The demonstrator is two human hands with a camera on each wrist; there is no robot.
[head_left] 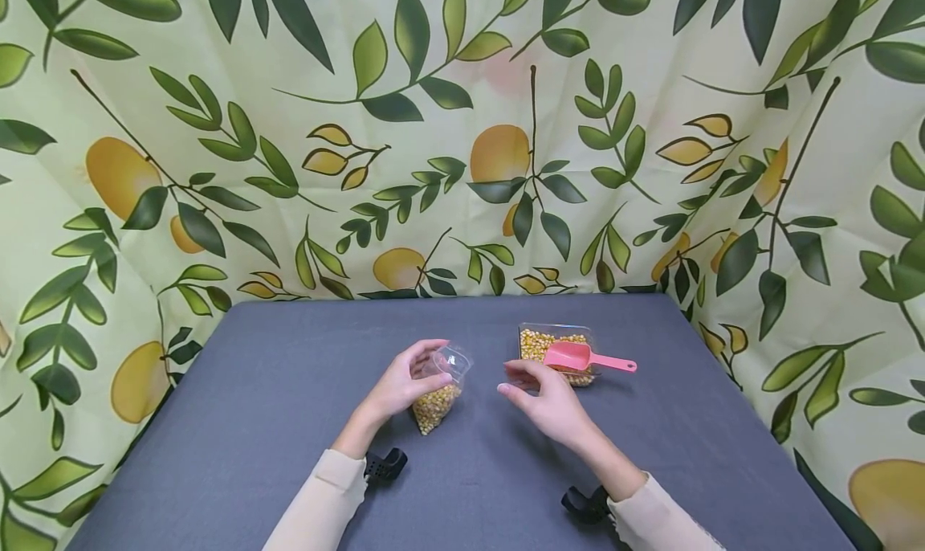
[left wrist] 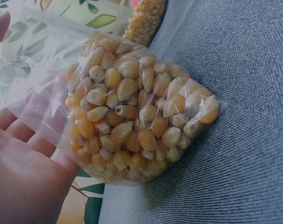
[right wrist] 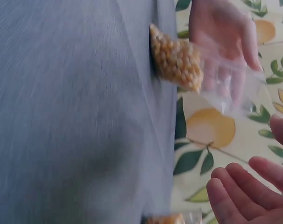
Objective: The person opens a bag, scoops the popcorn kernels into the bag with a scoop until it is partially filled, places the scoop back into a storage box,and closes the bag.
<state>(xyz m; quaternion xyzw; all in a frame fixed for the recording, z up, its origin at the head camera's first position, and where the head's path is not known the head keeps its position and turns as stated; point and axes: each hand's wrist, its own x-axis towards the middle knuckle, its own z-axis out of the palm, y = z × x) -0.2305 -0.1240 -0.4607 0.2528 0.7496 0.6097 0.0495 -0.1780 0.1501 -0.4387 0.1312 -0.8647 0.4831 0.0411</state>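
Observation:
In the head view my left hand (head_left: 396, 386) holds a clear plastic bag (head_left: 433, 406) by its upper part, thumb on the near side and fingers behind. Corn kernels (left wrist: 127, 112) fill the bag's lower half, and its pointed bottom corner is right at the tabletop; the upper part is transparent and bare of kernels. My right hand (head_left: 552, 402) hovers to the right of the bag, apart from it, holding nothing. Its fingers are loosely bent, with thumb and fingertips apart in the right wrist view.
A clear rectangular container (head_left: 522, 344) of corn kernels stands behind my right hand. Across its top lies a pink scoop (head_left: 571, 357), handle pointing right. Grey-blue cloth covers the table (head_left: 289, 422), and leaf-patterned curtains (head_left: 433, 173) enclose its back and sides.

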